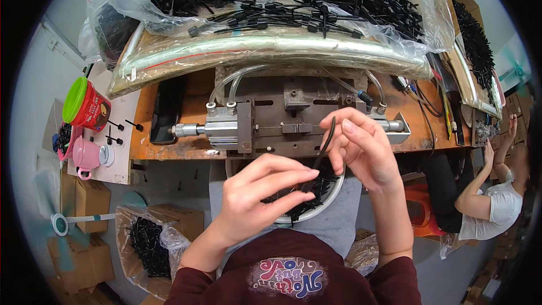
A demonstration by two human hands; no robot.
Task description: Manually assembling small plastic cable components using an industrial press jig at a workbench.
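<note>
A thin, slightly curved black strip point(326, 148) stands between my two hands in front of the metal fixture. My left hand point(262, 195) comes in from the left, its thumb and fingers closing round the strip's lower end. Near its upper end my right hand point(366, 149) has curled fingers against the strip, with the fingertips close together. Below the hands, a round white-rimmed container point(333, 199) sits on my lap, holding many black pieces. Just beyond my fingers is the fixture's small central clamp block point(296, 129).
The dark fixture point(276, 99) has air cylinders point(221, 127) and clear hoses point(234, 82). A plastic-lined tray point(271, 51) heaped with black parts stands behind it. Left are a red tub point(93, 110) and pink cup point(86, 155); right, a co-worker point(491, 206).
</note>
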